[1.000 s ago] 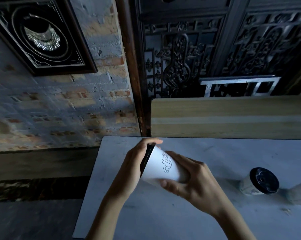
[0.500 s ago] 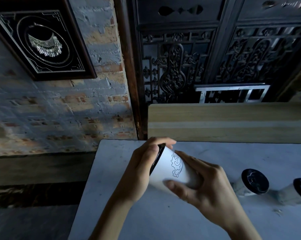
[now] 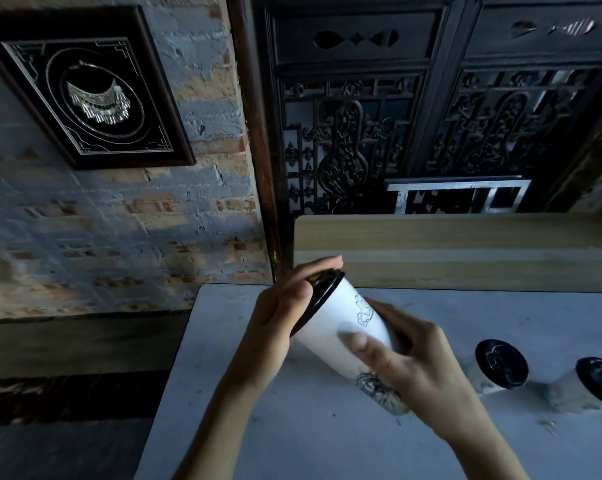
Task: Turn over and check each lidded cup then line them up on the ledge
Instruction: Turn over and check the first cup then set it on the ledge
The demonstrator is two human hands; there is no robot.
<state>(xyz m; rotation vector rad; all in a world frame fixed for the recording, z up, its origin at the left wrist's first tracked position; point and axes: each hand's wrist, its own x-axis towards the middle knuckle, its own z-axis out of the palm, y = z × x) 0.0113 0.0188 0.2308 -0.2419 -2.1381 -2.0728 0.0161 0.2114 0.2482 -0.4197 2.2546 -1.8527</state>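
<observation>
A white paper cup (image 3: 341,323) with a black lid and line drawings is held tilted above the grey table (image 3: 327,438), lid end up and to the left. My left hand (image 3: 278,313) grips the lid end. My right hand (image 3: 417,368) wraps the cup's lower body and base. Two more lidded cups stand on the table to the right, one cup (image 3: 500,367) nearer and another cup (image 3: 594,384) at the frame's edge. The wooden ledge (image 3: 459,251) runs along the back of the table.
A brick wall with a framed picture (image 3: 84,91) is at the left. A dark carved wooden screen (image 3: 431,116) rises behind the ledge. The table's left edge drops to a dark floor.
The cup has tilted more upright, its lid end rising toward the ledge. My right hand slid down toward the base. The view shifted slightly.
</observation>
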